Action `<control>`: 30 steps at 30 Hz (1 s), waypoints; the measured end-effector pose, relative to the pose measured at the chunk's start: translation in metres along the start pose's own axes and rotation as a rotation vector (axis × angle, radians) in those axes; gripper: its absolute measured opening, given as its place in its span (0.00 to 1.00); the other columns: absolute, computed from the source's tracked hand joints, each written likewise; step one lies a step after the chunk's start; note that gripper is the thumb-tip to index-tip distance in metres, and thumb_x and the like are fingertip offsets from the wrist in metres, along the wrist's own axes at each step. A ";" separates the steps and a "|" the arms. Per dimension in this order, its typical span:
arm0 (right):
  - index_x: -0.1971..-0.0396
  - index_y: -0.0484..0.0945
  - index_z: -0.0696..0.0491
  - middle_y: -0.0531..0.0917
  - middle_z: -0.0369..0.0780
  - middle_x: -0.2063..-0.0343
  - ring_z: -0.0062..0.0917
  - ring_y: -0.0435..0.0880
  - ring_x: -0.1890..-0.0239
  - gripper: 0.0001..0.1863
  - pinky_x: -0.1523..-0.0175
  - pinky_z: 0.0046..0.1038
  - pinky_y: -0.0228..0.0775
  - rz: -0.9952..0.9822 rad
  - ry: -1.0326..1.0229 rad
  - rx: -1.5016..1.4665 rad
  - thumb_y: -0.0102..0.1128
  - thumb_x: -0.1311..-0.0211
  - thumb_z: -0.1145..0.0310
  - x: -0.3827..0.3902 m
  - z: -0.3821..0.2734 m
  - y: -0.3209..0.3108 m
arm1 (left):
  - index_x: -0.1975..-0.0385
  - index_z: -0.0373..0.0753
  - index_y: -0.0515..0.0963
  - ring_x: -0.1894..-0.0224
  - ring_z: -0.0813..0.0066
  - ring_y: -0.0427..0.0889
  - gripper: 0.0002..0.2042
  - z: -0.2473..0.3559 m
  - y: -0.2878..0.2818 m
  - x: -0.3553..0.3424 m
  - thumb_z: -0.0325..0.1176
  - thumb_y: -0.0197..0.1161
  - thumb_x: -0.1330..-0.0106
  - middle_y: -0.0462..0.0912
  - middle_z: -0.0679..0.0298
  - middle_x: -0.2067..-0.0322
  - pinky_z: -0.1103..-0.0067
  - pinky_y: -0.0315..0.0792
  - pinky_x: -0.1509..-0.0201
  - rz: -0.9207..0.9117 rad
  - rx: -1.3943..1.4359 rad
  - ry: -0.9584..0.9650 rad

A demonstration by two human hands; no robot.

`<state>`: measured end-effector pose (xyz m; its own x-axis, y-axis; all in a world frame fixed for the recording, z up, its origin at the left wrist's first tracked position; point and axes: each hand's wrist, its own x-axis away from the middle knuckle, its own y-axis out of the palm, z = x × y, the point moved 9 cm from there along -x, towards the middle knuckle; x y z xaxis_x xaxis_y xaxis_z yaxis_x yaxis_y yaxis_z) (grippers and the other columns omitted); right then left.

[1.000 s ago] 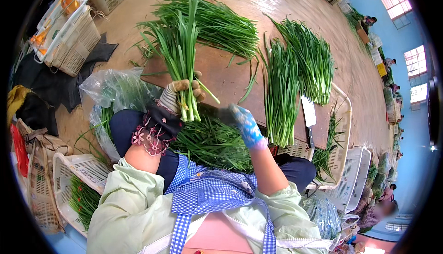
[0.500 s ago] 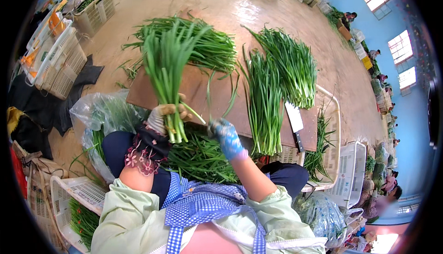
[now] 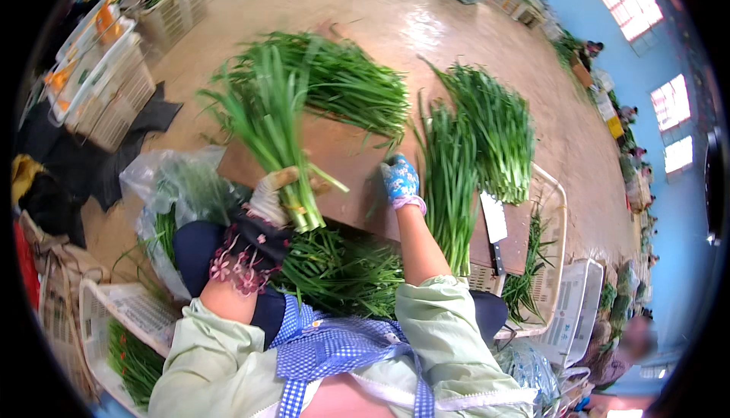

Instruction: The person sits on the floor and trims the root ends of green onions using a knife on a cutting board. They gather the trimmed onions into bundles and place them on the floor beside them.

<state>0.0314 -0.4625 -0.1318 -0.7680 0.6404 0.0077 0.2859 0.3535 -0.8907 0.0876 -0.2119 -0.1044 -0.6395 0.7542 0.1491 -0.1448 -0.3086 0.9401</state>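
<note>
My left hand (image 3: pixel 275 194), in a pale glove with a dark flowered sleeve cuff, is closed around a bunch of garlic chives (image 3: pixel 277 129). The white stem ends point toward me and one stalk sticks out to the right. My right hand (image 3: pixel 401 180), in a blue patterned glove, reaches over the brown board (image 3: pixel 342 148) with its fingers curled in; what they pinch, if anything, is hidden. Just beyond it lies a far pile of chives (image 3: pixel 350 83). To its right are a nearer chive bundle (image 3: pixel 449 182) and another chive bundle (image 3: pixel 498 129).
A knife (image 3: pixel 494 220) with a wide blade lies at the board's right side. Loose greens (image 3: pixel 334 266) fill the space below the board. A cream crate (image 3: pixel 559 213) stands right, a plastic bag (image 3: pixel 171 178) left. More crates (image 3: pixel 114 99) stand far left. People sit along the blue wall.
My right hand has moved forward over the board, its arm stretching out. The bunch in my left hand has tilted leftward at the tips. Loose leaves on the mid-board no longer show there.
</note>
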 end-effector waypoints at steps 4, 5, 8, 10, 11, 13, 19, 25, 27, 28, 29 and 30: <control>0.64 0.79 0.54 0.82 0.46 0.70 0.36 0.81 0.67 0.13 0.60 0.32 0.72 -0.360 -0.114 -0.406 0.58 0.46 0.62 0.024 -0.052 0.053 | 0.52 0.36 0.70 0.54 0.61 0.77 0.20 -0.025 -0.019 -0.006 0.32 0.62 0.46 0.78 0.55 0.59 0.55 0.68 0.44 0.039 -0.047 -0.191; 0.63 0.79 0.54 0.82 0.44 0.70 0.32 0.81 0.67 0.13 0.60 0.30 0.72 -0.378 -0.045 -0.476 0.57 0.45 0.62 0.032 -0.062 0.044 | 0.52 0.36 0.70 0.51 0.60 0.75 0.20 -0.028 -0.003 -0.001 0.32 0.62 0.45 0.76 0.54 0.56 0.55 0.69 0.45 0.024 0.022 -0.234; 0.59 0.78 0.54 0.83 0.38 0.70 0.20 0.81 0.67 0.15 0.60 0.26 0.72 -0.434 0.156 -0.725 0.55 0.40 0.61 0.067 -0.076 0.004 | 0.57 0.34 0.73 0.51 0.58 0.76 0.16 -0.033 -0.009 0.002 0.32 0.60 0.44 0.77 0.54 0.56 0.59 0.73 0.49 0.050 0.034 -0.204; 0.56 0.75 0.56 0.82 0.38 0.67 0.22 0.81 0.67 0.18 0.61 0.27 0.71 -0.585 0.175 -1.076 0.51 0.38 0.59 0.081 -0.067 0.011 | 0.57 0.34 0.73 0.59 0.59 0.80 0.15 -0.047 -0.007 0.012 0.30 0.61 0.45 0.79 0.56 0.61 0.62 0.76 0.53 0.102 0.012 -0.268; 0.55 0.74 0.56 0.82 0.38 0.66 0.23 0.81 0.67 0.19 0.62 0.27 0.71 -0.684 0.220 -1.252 0.50 0.37 0.58 0.088 -0.065 0.021 | 0.57 0.35 0.73 0.62 0.59 0.81 0.15 -0.057 -0.013 0.015 0.29 0.62 0.46 0.79 0.56 0.63 0.62 0.77 0.55 0.136 0.025 -0.307; 0.52 0.73 0.56 0.82 0.40 0.64 0.25 0.81 0.66 0.22 0.59 0.29 0.72 -0.813 0.385 -1.330 0.47 0.35 0.53 0.110 -0.064 0.045 | 0.57 0.35 0.73 0.63 0.58 0.81 0.15 -0.075 -0.020 0.031 0.29 0.62 0.45 0.80 0.56 0.64 0.61 0.77 0.56 0.192 -0.031 -0.348; 0.41 0.62 0.54 0.73 0.42 0.48 0.30 0.75 0.49 0.29 0.44 0.35 0.67 -1.232 0.506 -1.505 0.46 0.35 0.50 0.177 -0.087 0.077 | 0.58 0.34 0.73 0.63 0.60 0.80 0.15 -0.137 -0.034 0.098 0.27 0.63 0.45 0.80 0.56 0.66 0.61 0.76 0.55 0.221 -0.181 -0.610; 0.44 0.66 0.55 0.78 0.40 0.55 0.27 0.77 0.53 0.26 0.46 0.30 0.68 -1.223 0.190 -1.532 0.58 0.43 0.63 0.200 -0.091 0.068 | 0.60 0.34 0.74 0.63 0.60 0.81 0.14 -0.148 -0.022 0.135 0.29 0.64 0.45 0.81 0.56 0.66 0.65 0.76 0.56 0.202 -0.229 -0.721; 0.51 0.72 0.57 0.80 0.38 0.59 0.22 0.77 0.58 0.23 0.50 0.27 0.68 -1.077 0.144 -1.412 0.62 0.48 0.67 0.195 -0.082 0.067 | 0.60 0.34 0.75 0.65 0.66 0.81 0.15 -0.138 -0.010 0.137 0.31 0.66 0.46 0.81 0.58 0.68 0.68 0.77 0.60 0.195 -0.475 -0.660; 0.52 0.73 0.57 0.80 0.37 0.60 0.21 0.77 0.59 0.22 0.51 0.27 0.68 -1.033 0.066 -1.363 0.62 0.48 0.67 0.193 -0.091 0.056 | 0.58 0.35 0.75 0.62 0.69 0.81 0.16 -0.133 -0.022 0.132 0.32 0.66 0.46 0.81 0.59 0.66 0.70 0.76 0.58 0.121 -0.641 -0.608; 0.54 0.75 0.57 0.80 0.37 0.61 0.20 0.77 0.60 0.21 0.51 0.26 0.68 -0.977 -0.005 -1.309 0.63 0.49 0.67 0.190 -0.096 0.041 | 0.55 0.35 0.74 0.60 0.72 0.80 0.18 -0.127 -0.025 0.127 0.32 0.67 0.46 0.80 0.60 0.64 0.72 0.75 0.56 0.036 -0.802 -0.559; 0.55 0.75 0.58 0.80 0.35 0.64 0.20 0.77 0.62 0.20 0.53 0.25 0.69 -0.969 -0.109 -1.215 0.62 0.50 0.69 0.188 -0.104 0.026 | 0.51 0.35 0.72 0.55 0.78 0.76 0.21 -0.108 -0.011 0.122 0.32 0.65 0.44 0.78 0.62 0.59 0.78 0.71 0.51 -0.052 -0.721 -0.277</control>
<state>-0.0465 -0.2621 -0.1063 -0.9480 -0.1821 0.2611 -0.0916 0.9415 0.3243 -0.0703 -0.1794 -0.1296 -0.4197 0.8664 0.2705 -0.6860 -0.4979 0.5306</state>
